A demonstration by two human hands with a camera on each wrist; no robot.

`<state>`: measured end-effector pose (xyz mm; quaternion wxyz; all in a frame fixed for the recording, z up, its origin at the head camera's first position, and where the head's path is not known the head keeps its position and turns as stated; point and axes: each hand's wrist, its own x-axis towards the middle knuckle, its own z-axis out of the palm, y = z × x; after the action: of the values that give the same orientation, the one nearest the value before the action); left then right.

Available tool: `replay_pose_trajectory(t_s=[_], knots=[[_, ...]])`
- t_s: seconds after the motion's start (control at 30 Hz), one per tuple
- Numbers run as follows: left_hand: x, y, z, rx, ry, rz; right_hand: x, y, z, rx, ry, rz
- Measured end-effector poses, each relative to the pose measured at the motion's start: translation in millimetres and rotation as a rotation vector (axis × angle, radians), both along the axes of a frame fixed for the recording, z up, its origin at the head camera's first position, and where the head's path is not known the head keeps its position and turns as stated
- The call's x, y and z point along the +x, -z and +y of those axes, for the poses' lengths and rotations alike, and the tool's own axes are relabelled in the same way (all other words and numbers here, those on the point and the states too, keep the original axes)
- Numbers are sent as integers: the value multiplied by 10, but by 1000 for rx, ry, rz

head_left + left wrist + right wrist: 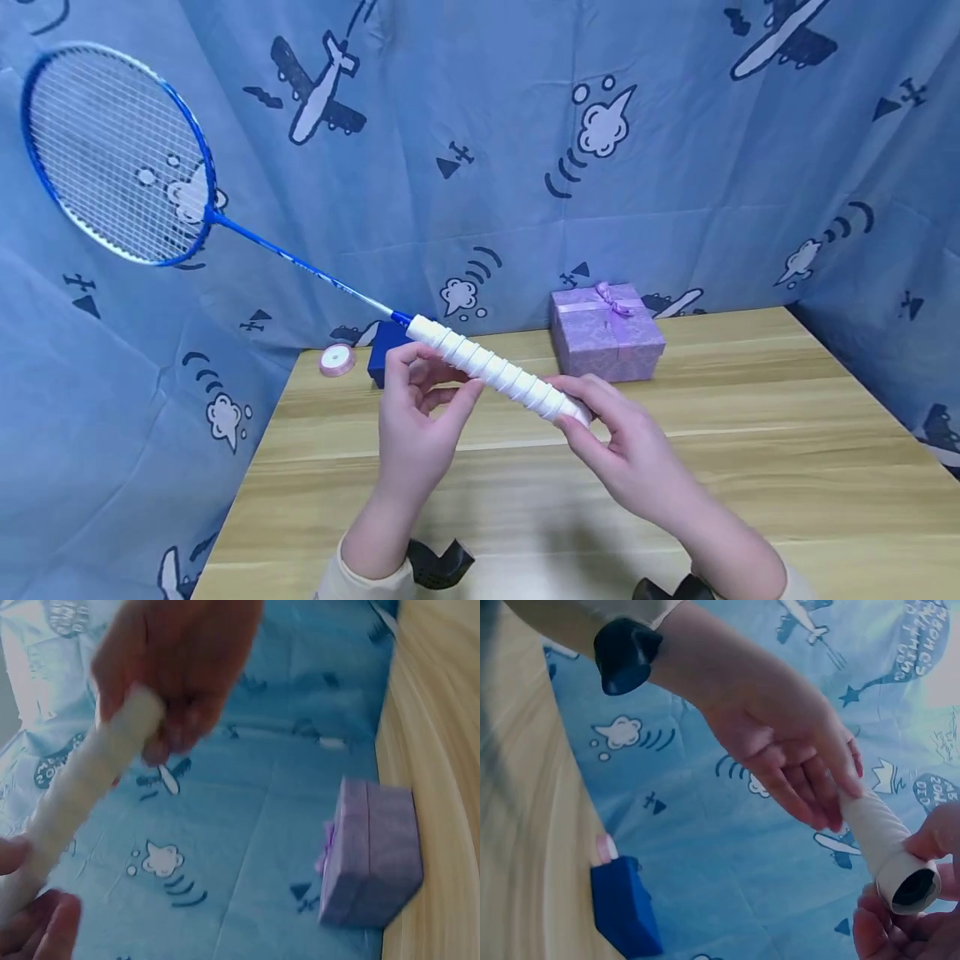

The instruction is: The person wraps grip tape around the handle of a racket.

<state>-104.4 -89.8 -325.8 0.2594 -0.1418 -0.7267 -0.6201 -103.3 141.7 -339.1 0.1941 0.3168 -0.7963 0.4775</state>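
Observation:
A blue and white badminton racket (300,262) is held up at a slant over the table, its strung head at the upper left. White grip tape (495,371) winds round its handle in overlapping ridges. My left hand (420,425) has thumb and fingers about the handle's middle, the thumb tip at the lower edge. Around the butt end, my right hand (626,437) grips with thumb in front and fingers behind. The dark butt (916,889) shows inside the tape's rim in the right wrist view.
On the wooden table (787,417) a purple gift box (607,333) with a ribbon bow stands at the back. A dark blue box (381,354) and a pink ribbon roll (337,360) are at the back left. Blue patterned cloth (480,167) hangs behind and at the sides.

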Motion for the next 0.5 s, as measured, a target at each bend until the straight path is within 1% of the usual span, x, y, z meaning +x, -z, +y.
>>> replay_pose_trajectory(t_s=[0.07, 0.13, 0.2, 0.3, 0.37, 0.4, 0.43, 0.5], knots=[[19, 8, -50, -155, -13, 38, 20, -3, 66, -29, -38, -69], [31, 12, -95, -324, -54, 96, 31, -4, 132, -50, -83, -131], [42, 11, -135, -507, -134, 169, 34, -2, 195, -71, -122, -192], [70, 1, -182, -753, -286, 293, 25, 10, 277, -82, -179, -257], [97, -16, -202, -871, -367, 353, 17, 20, 327, -81, -207, -287], [109, -25, -207, -913, -396, 379, 11, 24, 351, -79, -221, -293], [120, -36, -210, -948, -417, 396, 4, 26, 373, -78, -237, -298], [139, -61, -209, -996, -437, 413, -8, 19, 420, -76, -262, -313]])
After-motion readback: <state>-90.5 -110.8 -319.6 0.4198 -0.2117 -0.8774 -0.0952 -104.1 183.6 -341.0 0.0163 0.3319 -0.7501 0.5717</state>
